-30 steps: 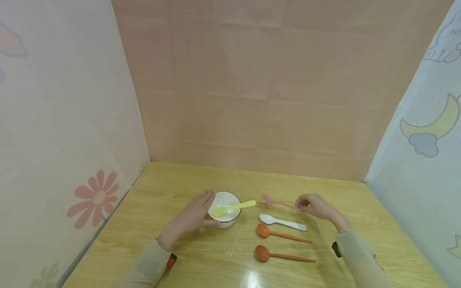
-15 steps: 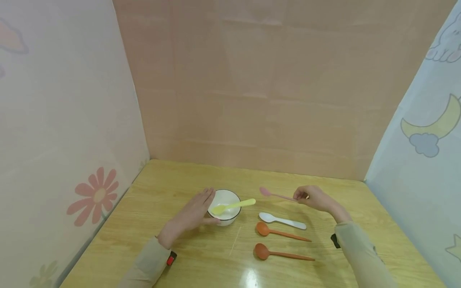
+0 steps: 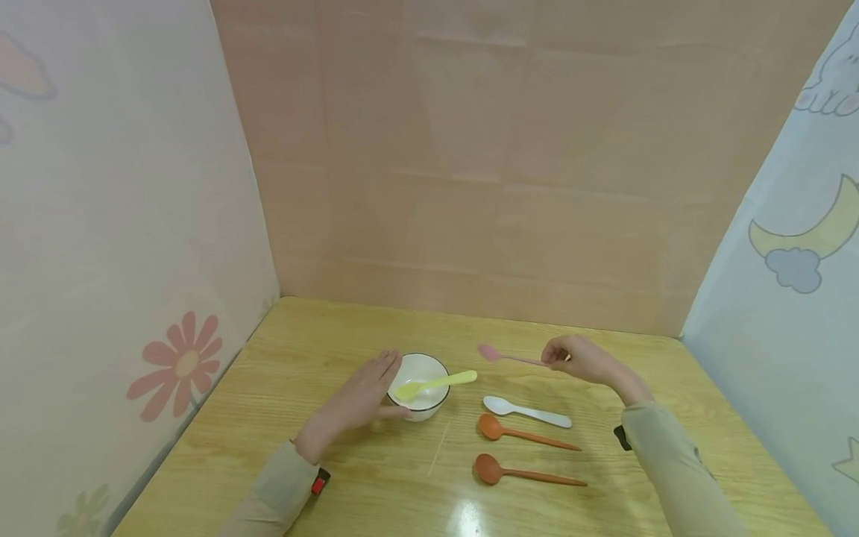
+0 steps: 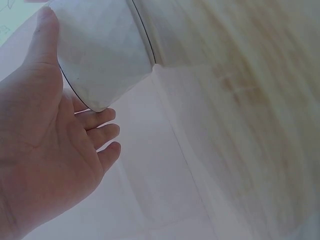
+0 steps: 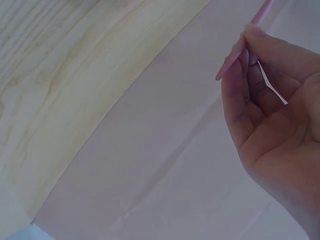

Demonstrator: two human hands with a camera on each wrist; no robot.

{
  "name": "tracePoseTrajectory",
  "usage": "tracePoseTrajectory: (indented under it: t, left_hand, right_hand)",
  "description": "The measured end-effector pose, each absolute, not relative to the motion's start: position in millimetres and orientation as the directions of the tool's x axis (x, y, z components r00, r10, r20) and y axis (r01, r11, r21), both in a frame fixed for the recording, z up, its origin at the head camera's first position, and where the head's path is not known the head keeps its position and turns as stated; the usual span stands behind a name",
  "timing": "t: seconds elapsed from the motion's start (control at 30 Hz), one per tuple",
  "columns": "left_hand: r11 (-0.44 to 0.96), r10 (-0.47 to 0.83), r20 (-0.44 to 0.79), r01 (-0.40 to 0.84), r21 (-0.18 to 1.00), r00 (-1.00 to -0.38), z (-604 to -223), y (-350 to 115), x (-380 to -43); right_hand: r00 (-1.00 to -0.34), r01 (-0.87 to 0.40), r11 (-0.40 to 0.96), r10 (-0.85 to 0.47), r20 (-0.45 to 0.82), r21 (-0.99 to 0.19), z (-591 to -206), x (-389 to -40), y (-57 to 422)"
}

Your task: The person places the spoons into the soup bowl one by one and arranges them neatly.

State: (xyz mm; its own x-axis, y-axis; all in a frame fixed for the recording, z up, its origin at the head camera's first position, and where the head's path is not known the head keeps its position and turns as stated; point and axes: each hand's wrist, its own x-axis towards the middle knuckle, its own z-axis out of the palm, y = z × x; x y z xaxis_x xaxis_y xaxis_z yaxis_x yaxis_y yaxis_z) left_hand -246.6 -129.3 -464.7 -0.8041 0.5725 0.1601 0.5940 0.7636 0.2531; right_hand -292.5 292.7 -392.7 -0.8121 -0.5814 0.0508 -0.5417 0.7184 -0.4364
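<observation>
My left hand [image 3: 362,393] holds the side of a white bowl [image 3: 427,409] with a dark rim, thumb at the near side and fingers at the far left. In the left wrist view, thumb and fingers lie along the bowl [image 4: 102,50]. A yellow spoon [image 3: 436,384] leans in the bowl, its handle sticking out over the right rim. Between thumb and fingertips, my right hand [image 3: 585,361] pinches the handle end of a pink spoon [image 3: 491,353]. That spoon's head points left, toward the bowl; the right wrist view shows only its handle [image 5: 234,59].
On the wooden table [image 3: 376,485], right of the bowl, lie a white spoon [image 3: 530,412], an orange spoon [image 3: 491,427] and a brownish-orange spoon [image 3: 488,469], handles pointing right. A peach backdrop [image 3: 470,186] stands behind, with patterned side walls.
My right hand has lifted the pink spoon from the table and shifted it slightly left and away. The left hand, bowl and other spoons have stayed in place.
</observation>
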Motion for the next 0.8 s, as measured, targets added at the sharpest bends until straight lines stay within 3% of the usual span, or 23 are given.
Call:
tracePoseTrajectory:
  t: [0.8]
  left_hand:
    - [0.752, 0.577, 0.152, 0.595, 0.283, -0.802, -464, -130, -246]
  right_hand:
    - [-0.784, -0.594, 0.714, -0.617, 0.069, -0.369, -369, -299, 262]
